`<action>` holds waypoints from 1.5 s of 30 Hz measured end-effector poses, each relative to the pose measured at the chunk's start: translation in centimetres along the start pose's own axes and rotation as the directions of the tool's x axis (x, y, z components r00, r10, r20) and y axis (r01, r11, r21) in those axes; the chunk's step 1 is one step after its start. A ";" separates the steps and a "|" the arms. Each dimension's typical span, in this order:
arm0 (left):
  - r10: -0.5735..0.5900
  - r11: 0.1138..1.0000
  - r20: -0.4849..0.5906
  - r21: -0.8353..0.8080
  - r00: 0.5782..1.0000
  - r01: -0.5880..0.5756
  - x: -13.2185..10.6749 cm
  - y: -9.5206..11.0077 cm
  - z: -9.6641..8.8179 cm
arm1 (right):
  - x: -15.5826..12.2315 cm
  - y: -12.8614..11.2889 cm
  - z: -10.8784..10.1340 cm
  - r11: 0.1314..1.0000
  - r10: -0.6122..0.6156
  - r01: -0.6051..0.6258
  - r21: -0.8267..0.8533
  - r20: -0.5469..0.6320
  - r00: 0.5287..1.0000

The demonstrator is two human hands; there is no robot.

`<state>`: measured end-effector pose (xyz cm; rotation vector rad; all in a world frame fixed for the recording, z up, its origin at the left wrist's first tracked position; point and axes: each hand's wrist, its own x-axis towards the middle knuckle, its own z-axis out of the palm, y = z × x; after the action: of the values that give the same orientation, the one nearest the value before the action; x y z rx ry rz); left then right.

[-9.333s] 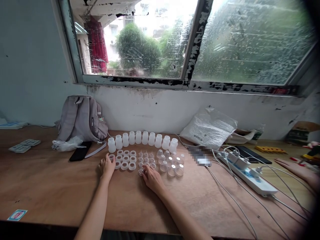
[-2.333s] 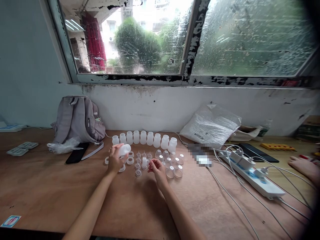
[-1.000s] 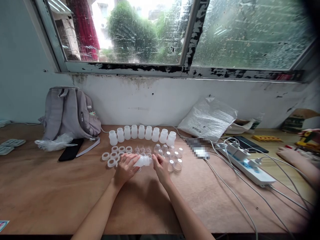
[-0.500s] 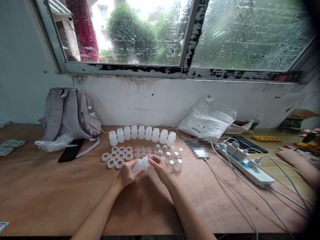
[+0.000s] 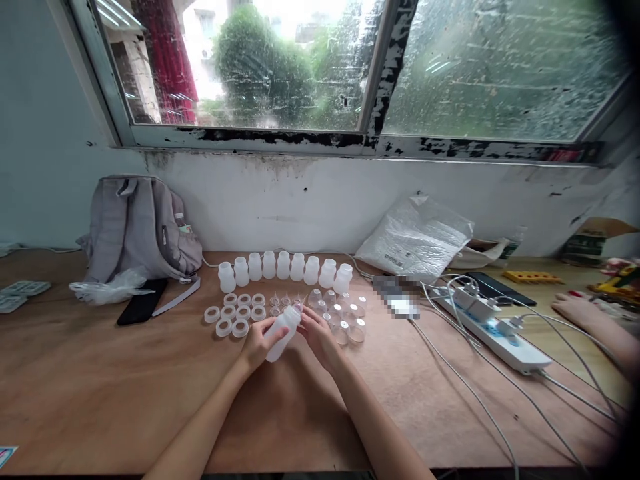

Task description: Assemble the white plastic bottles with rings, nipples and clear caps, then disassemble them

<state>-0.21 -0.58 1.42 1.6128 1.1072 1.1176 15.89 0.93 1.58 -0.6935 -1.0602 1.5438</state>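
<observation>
A frosted white baby bottle [image 5: 281, 340] is tilted in my left hand [image 5: 260, 343], whose fingers are wrapped round its body, with the neck pointing up and right. At the bottle's mouth, my right hand [image 5: 320, 333] pinches a small clear nipple [image 5: 299, 307]; its fingers partly hide it. Beyond my hands stand several more bottles [image 5: 269, 265] in a curved row. White collar rings [image 5: 243, 312] lie left of centre. Several clear nipples [image 5: 275, 301] sit just behind the held bottle, and clear domed caps [image 5: 357, 331] are grouped beside my right hand.
A grey backpack [image 5: 133, 223], plastic bag [image 5: 110, 285] and black phone [image 5: 141, 307] are at the left. To the right are a power strip [image 5: 500, 337] with trailing cables and a silvery bag [image 5: 415, 237]. Another person's hand [image 5: 575, 310] rests at the far right.
The held bottle has turned more upright, its base now showing below my left hand. My right hand has shifted slightly and stays at the bottle's mouth.
</observation>
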 end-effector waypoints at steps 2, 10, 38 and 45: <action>-0.166 0.962 0.227 -0.177 0.960 0.208 0.1 -0.1 -0.1 | 0.0 -0.3 -0.2 0.994 0.032 -0.038 0.101 0.056 0.998; -0.302 0.688 0.538 -0.449 0.787 0.570 -0.7 -0.2 0.4 | -0.9 -1.9 0.1 0.973 0.048 -0.101 0.206 0.248 0.967; -0.018 1.000 0.083 0.027 0.996 0.016 0.1 -1.1 1.2 | -0.3 -0.1 0.1 1.000 -0.030 0.030 -0.003 0.041 0.999; -0.160 0.949 0.272 -0.222 0.949 0.223 -0.7 0.2 1.5 | -0.8 -0.6 0.6 0.999 0.016 -0.020 0.040 0.086 0.996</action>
<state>1.18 -1.51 1.17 1.3709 0.8963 0.8592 15.82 0.01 2.30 -0.6151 -1.0853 1.6182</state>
